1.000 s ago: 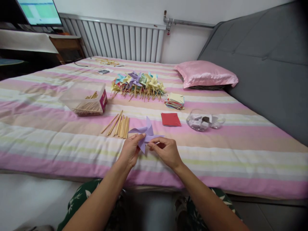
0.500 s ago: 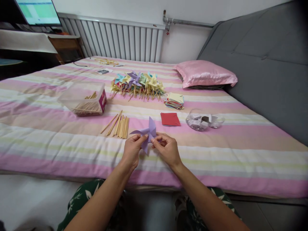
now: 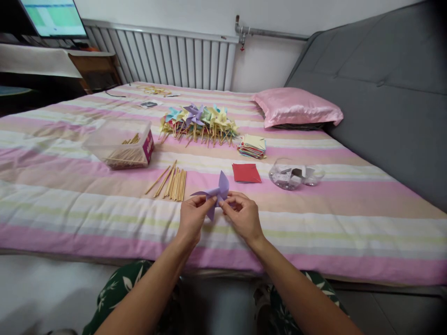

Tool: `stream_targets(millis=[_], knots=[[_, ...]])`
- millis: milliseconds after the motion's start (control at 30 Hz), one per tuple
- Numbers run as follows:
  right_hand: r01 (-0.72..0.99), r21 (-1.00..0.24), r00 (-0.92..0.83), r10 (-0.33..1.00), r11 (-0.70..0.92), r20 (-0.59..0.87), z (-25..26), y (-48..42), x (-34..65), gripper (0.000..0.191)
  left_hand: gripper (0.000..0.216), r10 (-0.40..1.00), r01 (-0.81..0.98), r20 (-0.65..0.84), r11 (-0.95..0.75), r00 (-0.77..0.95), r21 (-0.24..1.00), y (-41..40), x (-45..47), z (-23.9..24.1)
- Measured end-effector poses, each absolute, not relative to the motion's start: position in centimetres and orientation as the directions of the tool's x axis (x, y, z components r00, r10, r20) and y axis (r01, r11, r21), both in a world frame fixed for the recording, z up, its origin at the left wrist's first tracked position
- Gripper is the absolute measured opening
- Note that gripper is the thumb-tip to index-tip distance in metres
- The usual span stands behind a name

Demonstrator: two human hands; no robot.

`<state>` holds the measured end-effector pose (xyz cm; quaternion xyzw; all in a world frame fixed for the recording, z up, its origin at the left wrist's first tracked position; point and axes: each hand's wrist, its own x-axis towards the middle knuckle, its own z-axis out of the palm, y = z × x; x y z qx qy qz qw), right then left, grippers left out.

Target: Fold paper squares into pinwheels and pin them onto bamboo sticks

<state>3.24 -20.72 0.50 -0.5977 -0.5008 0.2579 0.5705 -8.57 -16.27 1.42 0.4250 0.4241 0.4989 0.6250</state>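
A purple paper pinwheel [image 3: 220, 186], its blades folded in, is held over the near side of the bed. My left hand [image 3: 193, 215] is closed, pinching it from the left with thumb near the centre. From the right, my right hand [image 3: 243, 215] pinches it, thumb also close to the middle. Whether a pin sits at the centre is hidden by the thumbs. No stick shows on this pinwheel. Left of my hands lie several wooden sticks [image 3: 179, 184]. Red paper squares [image 3: 246, 173] lie just beyond my right hand.
Finished pinwheels on sticks [image 3: 200, 122] are heaped mid-bed. A clear plastic box [image 3: 118, 144] with sticks stands at left. At right are a stack of coloured paper [image 3: 252, 146] and clear containers [image 3: 289, 174] with small items. A pink pillow [image 3: 296, 107] lies by the grey headboard [image 3: 377, 79].
The pinwheel has turned slightly between my fingers, its upper blade now leaning more to the right. Both hands keep their pinch in nearly the same place.
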Motion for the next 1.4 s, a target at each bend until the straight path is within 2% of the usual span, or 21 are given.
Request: stream_targets(millis=[200, 1133, 1400], knots=[[0.311, -0.94, 0.377, 0.889, 0.144, 0.261, 0.41, -20.56, 3.39, 0.019, 0.01, 0.986, -0.237, -0.059, 0.095, 0.155, 0.967, -16.56, -8.57, 1.65], [0.311, -0.942, 0.386, 0.889, 0.125, 0.246, 0.0, -20.39, 3.88, 0.017, 0.014, 0.969, -0.18, -0.059, 0.104, 0.24, 0.978, -16.48, -8.6, 1.43], [0.317, -0.94, 0.384, 0.889, 0.126, 0.249, 0.34, -20.37, 3.82, 0.015, 0.016, 0.975, -0.13, -0.071, 0.099, 0.21, 0.987, -16.56, -8.58, 1.76]])
